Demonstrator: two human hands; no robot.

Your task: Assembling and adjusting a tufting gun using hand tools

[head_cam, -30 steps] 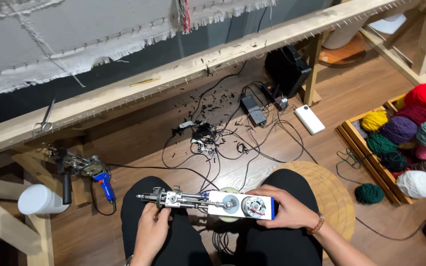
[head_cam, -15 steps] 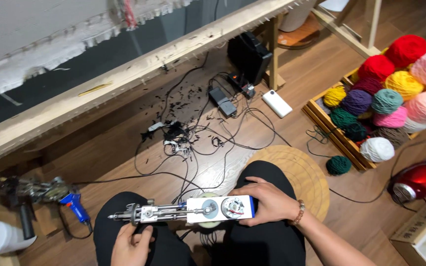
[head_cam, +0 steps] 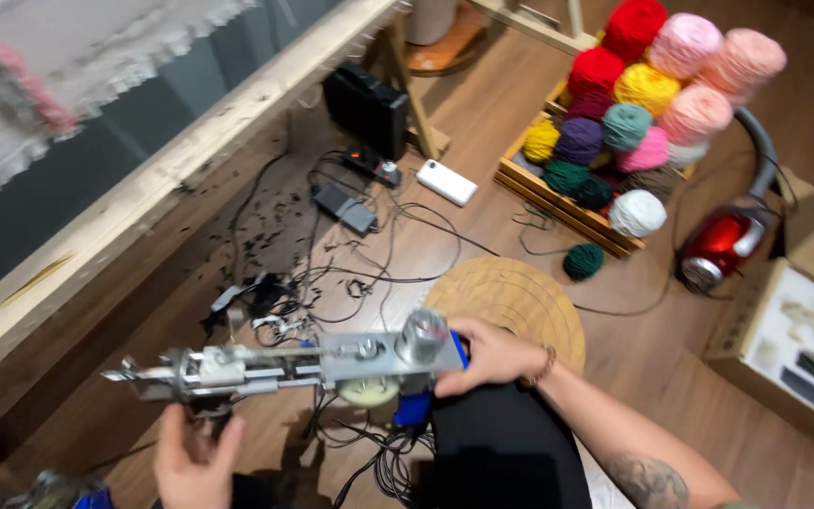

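Since the earlier frame the view has swung right, bringing the crate of yarn balls (head_cam: 614, 132) and a red vacuum cleaner (head_cam: 723, 247) nearer centre; the tufting gun (head_cam: 294, 366) is raised slightly above the lap. Right hand (head_cam: 492, 355) clenched round the motor end; left hand (head_cam: 190, 459) grips the lower handle from beneath, fingers (head_cam: 223, 443) closed on it. Gun held over the knees, above the tangled cables (head_cam: 332, 273) on the wooden floor. Judged heavy, rigid, metal-framed, weight biased toward the motor; two-handed hold at handle and rear body seems right, away from the needle. Long axis runs near level, tip pointing left, toward the wooden frame (head_cam: 143, 207).
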